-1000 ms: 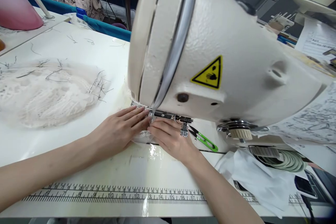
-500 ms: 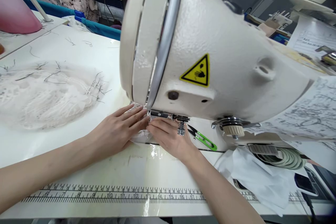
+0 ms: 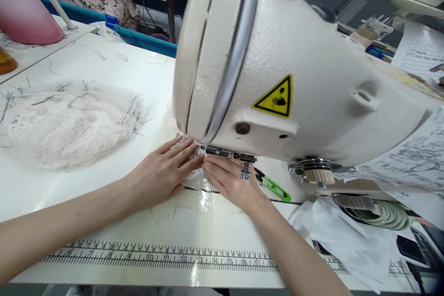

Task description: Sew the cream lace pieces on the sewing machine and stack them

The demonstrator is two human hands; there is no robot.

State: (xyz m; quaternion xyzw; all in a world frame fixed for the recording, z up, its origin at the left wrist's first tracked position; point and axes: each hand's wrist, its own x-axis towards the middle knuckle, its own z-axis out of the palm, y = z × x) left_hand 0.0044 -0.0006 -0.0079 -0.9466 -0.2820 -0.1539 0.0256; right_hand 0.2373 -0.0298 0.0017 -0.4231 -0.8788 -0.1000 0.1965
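My left hand lies palm down beside the needle area of a white sewing machine. Its fingers are stretched out and slightly spread over white lace fabric. From the right, my right hand rests on the same piece, its fingers extended flat and close together, their tips near the presser foot. Both hands' fingertips almost meet there. Most of the lace is hidden under the hands and the machine head. Just right of my right hand lie green-handled thread snips, with the blades partly covered.
A heap of white lace with dark thread ends lies at left. A printed ruler runs along the front edge. White cloth, a coiled cord and a phone are at right. A pink object stands far left.
The camera view has turned slightly, so the machine and table sit further right in the picture. Both hands keep nearly the same place at the needle area.
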